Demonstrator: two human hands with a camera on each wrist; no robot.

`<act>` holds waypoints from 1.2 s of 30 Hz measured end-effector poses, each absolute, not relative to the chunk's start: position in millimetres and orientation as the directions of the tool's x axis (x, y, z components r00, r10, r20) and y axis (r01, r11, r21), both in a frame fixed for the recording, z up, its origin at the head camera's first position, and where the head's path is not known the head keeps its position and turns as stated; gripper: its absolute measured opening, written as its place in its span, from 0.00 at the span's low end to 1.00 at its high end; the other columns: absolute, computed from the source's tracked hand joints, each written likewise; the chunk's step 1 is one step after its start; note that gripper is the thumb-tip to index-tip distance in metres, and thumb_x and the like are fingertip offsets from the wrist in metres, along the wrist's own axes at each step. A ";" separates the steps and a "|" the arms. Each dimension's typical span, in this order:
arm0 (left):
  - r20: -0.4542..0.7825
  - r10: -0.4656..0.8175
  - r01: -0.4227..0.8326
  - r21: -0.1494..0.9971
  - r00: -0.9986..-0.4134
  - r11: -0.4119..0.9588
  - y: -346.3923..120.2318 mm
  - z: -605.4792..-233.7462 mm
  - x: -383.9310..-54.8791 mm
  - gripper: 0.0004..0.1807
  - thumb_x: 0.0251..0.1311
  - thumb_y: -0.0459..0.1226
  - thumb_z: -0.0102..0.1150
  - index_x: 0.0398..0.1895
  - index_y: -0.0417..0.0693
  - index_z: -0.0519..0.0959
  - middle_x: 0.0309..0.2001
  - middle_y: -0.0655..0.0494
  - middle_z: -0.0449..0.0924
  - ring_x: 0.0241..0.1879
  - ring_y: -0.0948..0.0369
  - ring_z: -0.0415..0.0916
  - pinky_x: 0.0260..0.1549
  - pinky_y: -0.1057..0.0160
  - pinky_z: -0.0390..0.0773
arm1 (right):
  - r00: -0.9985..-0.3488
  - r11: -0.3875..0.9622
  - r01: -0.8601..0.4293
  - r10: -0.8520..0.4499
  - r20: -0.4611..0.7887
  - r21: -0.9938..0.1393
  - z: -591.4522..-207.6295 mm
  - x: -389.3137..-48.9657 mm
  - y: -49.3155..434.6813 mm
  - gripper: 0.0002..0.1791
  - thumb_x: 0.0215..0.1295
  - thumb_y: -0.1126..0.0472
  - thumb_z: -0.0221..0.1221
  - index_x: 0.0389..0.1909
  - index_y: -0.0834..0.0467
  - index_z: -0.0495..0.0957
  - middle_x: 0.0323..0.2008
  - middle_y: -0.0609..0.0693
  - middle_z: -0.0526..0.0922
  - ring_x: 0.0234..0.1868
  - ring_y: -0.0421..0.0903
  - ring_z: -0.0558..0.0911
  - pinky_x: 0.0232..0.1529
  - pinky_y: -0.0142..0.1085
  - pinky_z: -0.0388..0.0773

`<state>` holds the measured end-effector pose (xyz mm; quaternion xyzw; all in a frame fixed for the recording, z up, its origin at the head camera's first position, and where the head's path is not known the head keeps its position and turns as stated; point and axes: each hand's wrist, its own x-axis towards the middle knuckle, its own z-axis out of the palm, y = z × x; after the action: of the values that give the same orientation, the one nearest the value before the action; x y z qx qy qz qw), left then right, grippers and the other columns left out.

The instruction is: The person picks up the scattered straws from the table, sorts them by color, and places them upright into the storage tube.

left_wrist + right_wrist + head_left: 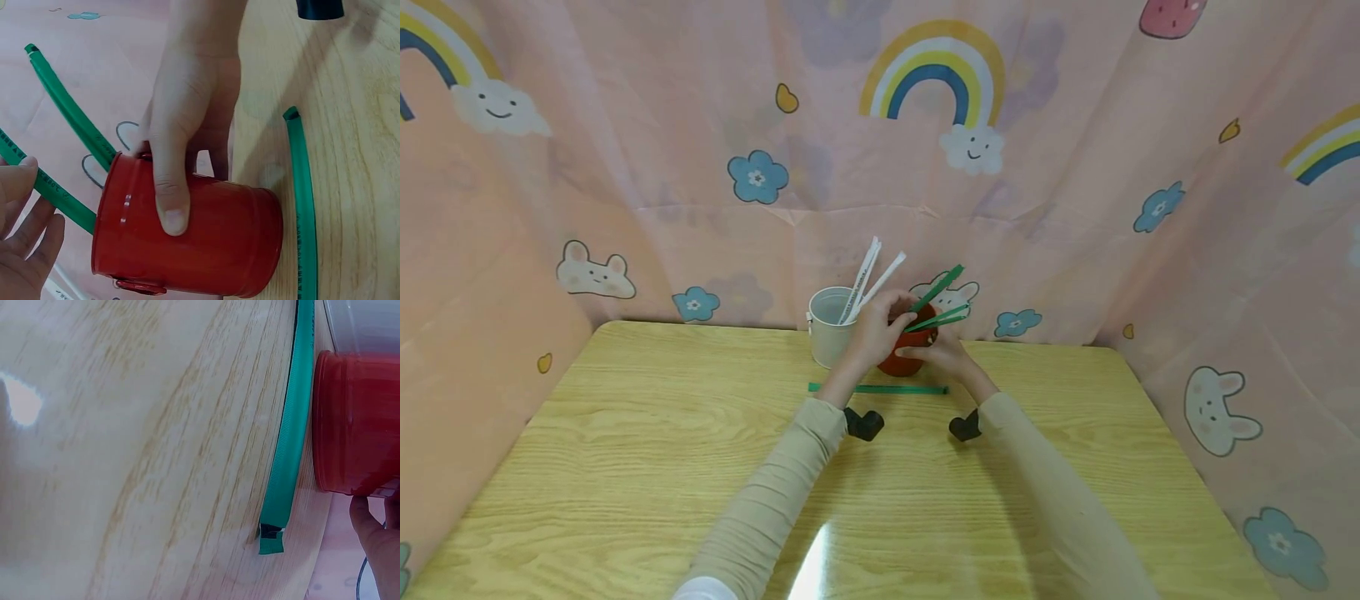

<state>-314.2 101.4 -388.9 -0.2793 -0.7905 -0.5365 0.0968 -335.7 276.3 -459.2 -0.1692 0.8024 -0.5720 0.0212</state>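
In the head view, a small red bucket (901, 364) stands near the back of the table with several green wrapped straws (942, 287) leaning out of it. My right hand (947, 354) grips its side; the left wrist view shows that thumb lying along the red wall. Just above the rim, my left hand (880, 325) pinches one green straw (65, 199) between thumb and fingertip, the straw's lower end inside the bucket. Another green straw (895, 389) lies flat on the table in front of the bucket, partly behind the left forearm.
Left of the red bucket is a white bucket (827, 337) holding several white wrapped straws (865, 279). A pink patterned curtain (700, 217) hangs behind and beside the wooden table (625, 467). Dark pieces (865, 425) show by both wrists.
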 end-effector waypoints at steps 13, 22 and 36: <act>0.432 0.345 0.550 0.708 -0.833 0.443 109.5 -392.0 -309.6 0.11 0.63 0.35 0.59 0.48 0.47 0.79 0.45 0.52 0.82 0.45 0.56 0.80 0.47 0.58 0.79 | -0.948 0.277 -0.230 -0.282 0.150 -0.933 -439.0 -324.1 270.8 0.34 0.56 0.71 0.65 0.62 0.64 0.62 0.62 0.61 0.67 0.63 0.56 0.67 0.65 0.55 0.65; 0.469 0.340 0.572 0.741 -0.815 0.352 104.7 -395.4 -308.5 0.11 0.62 0.33 0.60 0.47 0.44 0.80 0.44 0.49 0.82 0.45 0.56 0.79 0.46 0.61 0.81 | -0.943 0.307 -0.264 -0.281 0.177 -0.915 -460.8 -337.2 276.6 0.34 0.57 0.70 0.64 0.63 0.59 0.61 0.61 0.57 0.69 0.61 0.52 0.69 0.62 0.48 0.70; 0.534 0.346 0.626 0.733 -0.772 0.266 84.7 -416.1 -298.6 0.08 0.59 0.31 0.63 0.42 0.41 0.81 0.41 0.47 0.83 0.40 0.53 0.78 0.41 0.54 0.81 | -0.941 0.336 -0.274 -0.287 0.179 -0.901 -461.3 -337.1 277.4 0.33 0.58 0.69 0.65 0.63 0.59 0.64 0.61 0.58 0.71 0.60 0.53 0.70 0.60 0.45 0.72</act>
<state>-298.6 84.7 -416.1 -0.3098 -0.7842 -0.5205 0.1347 -337.1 277.4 -461.3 -0.1717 0.8174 -0.5499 0.0059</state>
